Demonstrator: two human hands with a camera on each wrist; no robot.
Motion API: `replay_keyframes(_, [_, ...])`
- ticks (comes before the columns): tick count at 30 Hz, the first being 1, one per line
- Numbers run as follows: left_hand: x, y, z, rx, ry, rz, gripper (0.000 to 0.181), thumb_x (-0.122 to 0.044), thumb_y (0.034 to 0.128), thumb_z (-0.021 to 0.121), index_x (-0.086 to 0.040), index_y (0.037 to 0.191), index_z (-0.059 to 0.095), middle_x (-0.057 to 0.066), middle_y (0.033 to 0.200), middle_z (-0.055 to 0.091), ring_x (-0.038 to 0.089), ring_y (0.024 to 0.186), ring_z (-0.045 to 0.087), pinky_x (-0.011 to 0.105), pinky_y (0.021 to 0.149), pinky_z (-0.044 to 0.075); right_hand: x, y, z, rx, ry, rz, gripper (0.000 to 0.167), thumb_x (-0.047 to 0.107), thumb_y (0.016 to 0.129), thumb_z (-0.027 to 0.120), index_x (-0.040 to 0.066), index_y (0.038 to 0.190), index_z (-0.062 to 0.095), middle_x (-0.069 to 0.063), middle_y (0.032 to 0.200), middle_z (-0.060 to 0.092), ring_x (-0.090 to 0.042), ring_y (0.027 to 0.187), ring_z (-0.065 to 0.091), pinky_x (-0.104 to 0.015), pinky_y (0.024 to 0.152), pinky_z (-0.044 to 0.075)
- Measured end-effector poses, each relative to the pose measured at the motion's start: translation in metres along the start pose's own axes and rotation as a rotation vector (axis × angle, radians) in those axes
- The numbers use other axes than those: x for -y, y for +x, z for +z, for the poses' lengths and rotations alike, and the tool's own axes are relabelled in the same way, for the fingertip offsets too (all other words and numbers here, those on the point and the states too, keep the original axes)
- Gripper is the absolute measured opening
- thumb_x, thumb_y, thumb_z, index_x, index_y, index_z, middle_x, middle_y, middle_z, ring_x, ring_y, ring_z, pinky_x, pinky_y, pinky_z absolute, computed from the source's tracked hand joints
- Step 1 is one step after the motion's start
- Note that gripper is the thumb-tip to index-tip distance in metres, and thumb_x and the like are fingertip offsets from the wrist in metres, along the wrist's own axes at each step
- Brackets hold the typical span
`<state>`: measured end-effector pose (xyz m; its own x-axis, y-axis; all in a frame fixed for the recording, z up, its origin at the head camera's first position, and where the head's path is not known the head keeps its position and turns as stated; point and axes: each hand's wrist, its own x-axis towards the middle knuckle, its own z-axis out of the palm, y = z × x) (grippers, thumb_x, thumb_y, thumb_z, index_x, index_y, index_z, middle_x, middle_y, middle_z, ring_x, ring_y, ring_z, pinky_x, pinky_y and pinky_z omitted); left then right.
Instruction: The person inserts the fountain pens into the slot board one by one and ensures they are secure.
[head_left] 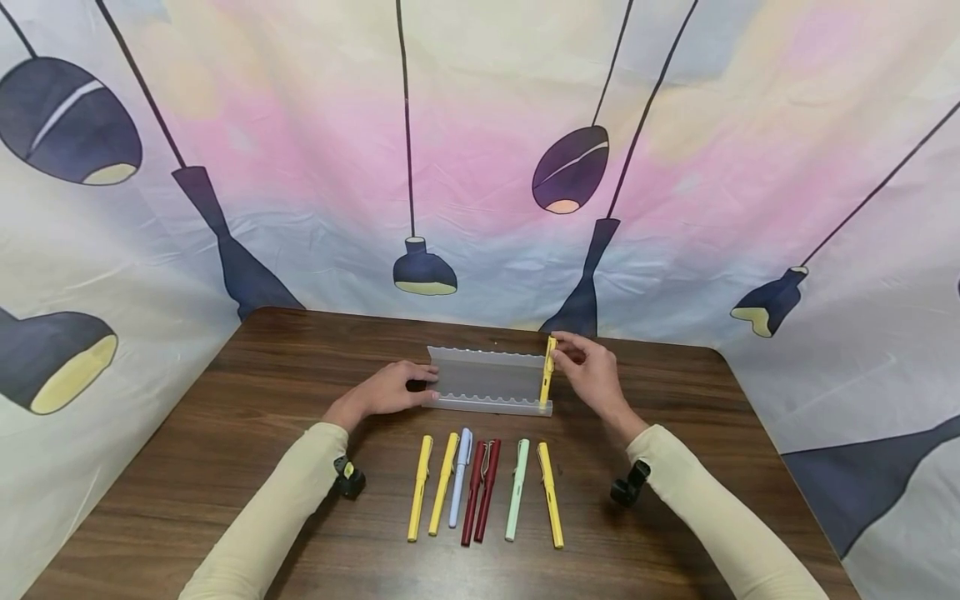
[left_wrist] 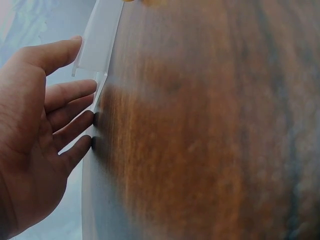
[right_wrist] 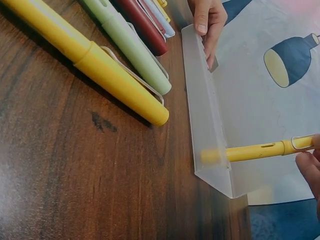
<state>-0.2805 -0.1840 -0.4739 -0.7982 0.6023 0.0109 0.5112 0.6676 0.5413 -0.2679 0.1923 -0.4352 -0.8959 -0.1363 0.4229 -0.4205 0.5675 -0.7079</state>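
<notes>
A frosted, clear plastic pen tray (head_left: 487,381) with scalloped long edges lies toward the back of the table. My left hand (head_left: 384,390) touches its left end, thumb at the front corner and the other fingers loosely extended, as the left wrist view shows. My right hand (head_left: 597,381) pinches the clip end of a yellow pen (head_left: 548,375) between thumb and fingers at the tray's right end. In the right wrist view, the pen's lower end (right_wrist: 214,156) shows blurred through the frosted front wall.
In front of the tray lies a loose row: yellow pens (head_left: 420,489), a light blue pen (head_left: 460,479), two dark red pens (head_left: 474,493), a mint green pen (head_left: 517,490) and another yellow pen (head_left: 550,496). A lamp-patterned cloth (head_left: 487,167) hangs behind the wooden table (head_left: 247,417).
</notes>
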Motion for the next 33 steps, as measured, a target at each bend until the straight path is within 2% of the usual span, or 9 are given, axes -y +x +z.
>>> replay_keyframes(7, [-0.001,-0.001,0.0,0.0,-0.006,-0.004,0.053,-0.041,0.1015,0.063,-0.003,0.138,0.064,0.016,0.151,0.053,0.041,0.142,0.045,0.058,0.114,0.038,-0.001,0.003,-0.001,-0.021,-0.061,-0.037,0.032,0.014,0.095,0.075,0.007,0.127,0.073,-0.005,0.093,0.07,-0.019,0.083,0.071,-0.038,0.073,0.06])
replay_keyframes(15, [-0.001,-0.001,0.0,-0.004,0.001,-0.005,0.052,-0.041,0.1017,0.062,-0.003,0.137,0.065,0.016,0.151,0.053,0.041,0.142,0.044,0.06,0.114,0.037,-0.001,0.006,0.0,-0.025,-0.071,-0.025,0.032,0.012,0.094,0.076,0.006,0.125,0.074,-0.006,0.091,0.068,-0.02,0.081,0.071,-0.033,0.07,0.059])
replay_keyframes(26, [-0.004,-0.001,0.0,0.0,-0.011,-0.001,0.052,-0.039,0.1014,0.063,-0.002,0.138,0.064,0.017,0.151,0.053,0.04,0.142,0.045,0.058,0.114,0.038,0.001,0.004,-0.007,-0.027,-0.048,-0.002,0.028,0.01,0.094,0.076,0.008,0.122,0.075,-0.005,0.089,0.068,-0.018,0.079,0.067,-0.028,0.069,0.056])
replay_keyframes(33, [0.002,0.0,0.002,-0.001,-0.002,-0.003,0.054,-0.042,0.1013,0.063,-0.003,0.139,0.064,0.016,0.151,0.053,0.039,0.142,0.045,0.058,0.114,0.038,0.006,-0.006,-0.015,-0.017,-0.023,0.035,0.029,0.02,0.096,0.074,0.009,0.123,0.075,-0.005,0.092,0.072,-0.017,0.081,0.067,-0.03,0.07,0.055])
